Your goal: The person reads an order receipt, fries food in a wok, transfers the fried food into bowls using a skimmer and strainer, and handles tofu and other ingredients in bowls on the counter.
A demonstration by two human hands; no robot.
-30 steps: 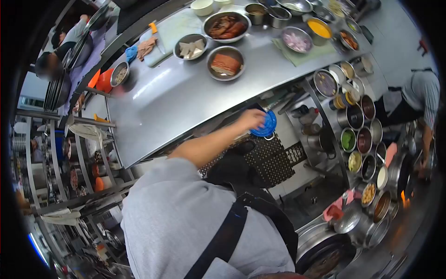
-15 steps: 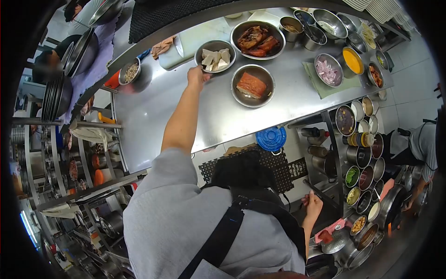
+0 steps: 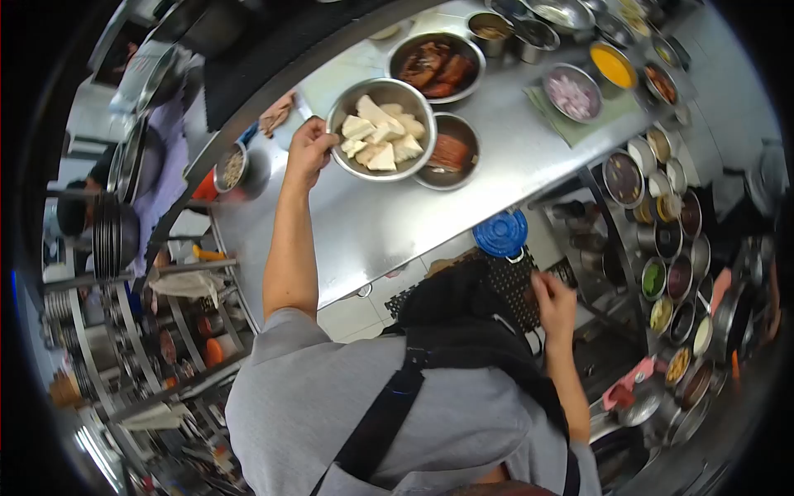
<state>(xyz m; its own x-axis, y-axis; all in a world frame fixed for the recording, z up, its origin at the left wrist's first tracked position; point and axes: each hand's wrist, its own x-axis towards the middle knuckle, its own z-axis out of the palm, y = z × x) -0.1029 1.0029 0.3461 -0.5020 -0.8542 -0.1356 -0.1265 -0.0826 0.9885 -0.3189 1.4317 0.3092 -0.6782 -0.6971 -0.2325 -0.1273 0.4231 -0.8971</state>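
Observation:
My left hand (image 3: 311, 151) grips the rim of a steel bowl (image 3: 340, 157), lifted above the counter and tipped a little toward me. White and cream-coloured blocks (image 3: 383, 131) lie in the bowl; their kind is not certain. Below and to its right, partly covered by it, stands a bowl with a reddish-brown slab of meat (image 3: 451, 153). Farther back a larger bowl holds dark roasted meat pieces (image 3: 434, 68). My right hand (image 3: 556, 312) is in front of my body, short of the counter, fingers loosely bent and apart, with nothing visible in it.
A bowl of chopped pink onion (image 3: 572, 93) sits on a green cloth (image 3: 542, 124), near a bowl of yellow liquid (image 3: 613, 64). A blue lidded tub (image 3: 500, 233) stands below the steel counter (image 3: 372, 223). Racks of ingredient pots line the right; a person (image 3: 765, 186) is beyond them.
My left hand has lifted the bowl of white blocks off the counter and brought it nearer. My right hand has risen. The whole view has shifted and turned slightly.

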